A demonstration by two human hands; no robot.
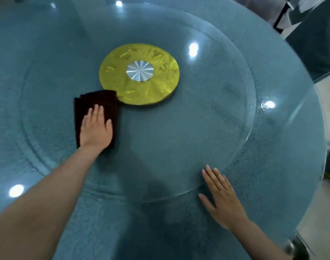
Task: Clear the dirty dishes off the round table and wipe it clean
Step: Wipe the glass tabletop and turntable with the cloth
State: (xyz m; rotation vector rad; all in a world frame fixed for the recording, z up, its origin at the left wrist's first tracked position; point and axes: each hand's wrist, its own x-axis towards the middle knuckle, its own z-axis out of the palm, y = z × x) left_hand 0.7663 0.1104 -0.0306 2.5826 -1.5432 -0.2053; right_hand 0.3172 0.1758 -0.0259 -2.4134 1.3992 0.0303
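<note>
The round glass table (284, 102) fills the view, with a round glass turntable (207, 113) lying on top of it. A gold disc with a silver hub (139, 74) sits under the turntable's centre. My left hand (95, 128) presses flat, fingers straight, on a dark brown folded cloth (96, 104) that lies on the turntable just left of the gold disc. My right hand (222, 196) rests flat with spread fingers on the turntable's near right edge. No dishes are in view.
Ceiling lights reflect as bright spots on the glass. A dark chair (314, 40) stands beyond the table's far right edge, with pale floor (327, 94) below it. A metal table fitting (297, 248) shows at the lower right.
</note>
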